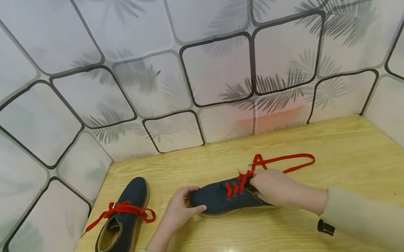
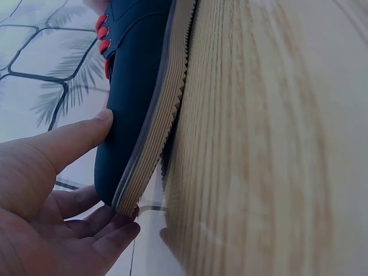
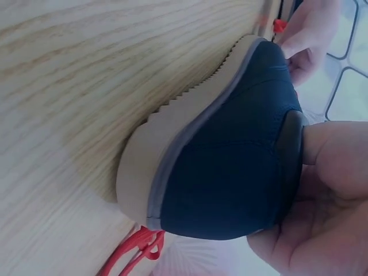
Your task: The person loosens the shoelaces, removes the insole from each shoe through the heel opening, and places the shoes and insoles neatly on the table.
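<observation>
A navy shoe point(image 1: 217, 198) with tan sole lies on its length across the middle of the table, toe to the left. Its toe end is gripped by my left hand point(image 1: 180, 207); in the left wrist view the thumb point(image 2: 86, 135) presses the upper while the fingers curl about the toe and sole edge. My right hand point(image 1: 277, 188) holds the collar near the shoe's opening, thumb on the near rim in the right wrist view. Red laces point(image 1: 235, 189) cross the front eyelets, and a long loose lace point(image 1: 290, 157) trails behind the right hand.
A second navy shoe point(image 1: 125, 242) stands at the left, toe pointing away, its red laces point(image 1: 124, 208) lying across it. Patterned curtain-like walls point(image 1: 165, 79) enclose the back and sides of the wooden table point(image 1: 367, 189).
</observation>
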A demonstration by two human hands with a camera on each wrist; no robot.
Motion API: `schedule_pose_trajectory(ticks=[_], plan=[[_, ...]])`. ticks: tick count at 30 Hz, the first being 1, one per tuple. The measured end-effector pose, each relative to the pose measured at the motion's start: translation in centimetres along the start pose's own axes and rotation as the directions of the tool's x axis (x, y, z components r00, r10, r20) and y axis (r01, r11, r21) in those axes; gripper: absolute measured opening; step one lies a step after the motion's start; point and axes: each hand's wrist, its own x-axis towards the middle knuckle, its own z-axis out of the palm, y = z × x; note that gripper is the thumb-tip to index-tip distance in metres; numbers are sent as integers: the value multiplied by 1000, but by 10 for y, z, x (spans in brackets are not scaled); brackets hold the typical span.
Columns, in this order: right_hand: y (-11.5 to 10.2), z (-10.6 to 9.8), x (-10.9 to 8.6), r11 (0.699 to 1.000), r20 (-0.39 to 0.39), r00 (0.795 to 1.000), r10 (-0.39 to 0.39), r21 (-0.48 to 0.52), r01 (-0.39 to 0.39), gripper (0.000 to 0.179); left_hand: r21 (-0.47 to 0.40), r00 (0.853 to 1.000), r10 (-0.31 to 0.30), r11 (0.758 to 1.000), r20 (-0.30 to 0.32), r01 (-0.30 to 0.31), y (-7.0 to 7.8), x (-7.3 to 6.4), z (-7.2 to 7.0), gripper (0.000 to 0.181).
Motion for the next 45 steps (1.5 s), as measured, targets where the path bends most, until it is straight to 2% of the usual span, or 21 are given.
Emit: schedule_pose_trajectory(ticks=[4,11,16,25,31,45], plan=[[-1,-3,0,1000,11,1000,-14,-15,14,16,4,1000,0,1000,-4,0,0,1,0,56],[2,-2,-1,997,-34,997,-75,-19,74,21,28,1000,2,1000,0,-2,1,0,-1,56],[2,-3,-2,997,-66,996,-66,-41,63,22,30,1000,1,1000,2,-1,1,0,-1,56],[13,-7,2,996,-63,998,10,86,-4,18,38,1000,7,999,2,-7,1,1,-2,56],[21,-3,5,980,-62,995,74,189,-61,19,39,1000,2,999,6,-2,1,1,-1,57],[29,1,8,934,-96,990,100,352,-60,15,20,1000,14,1000,10,-14,0,0,-1,56]])
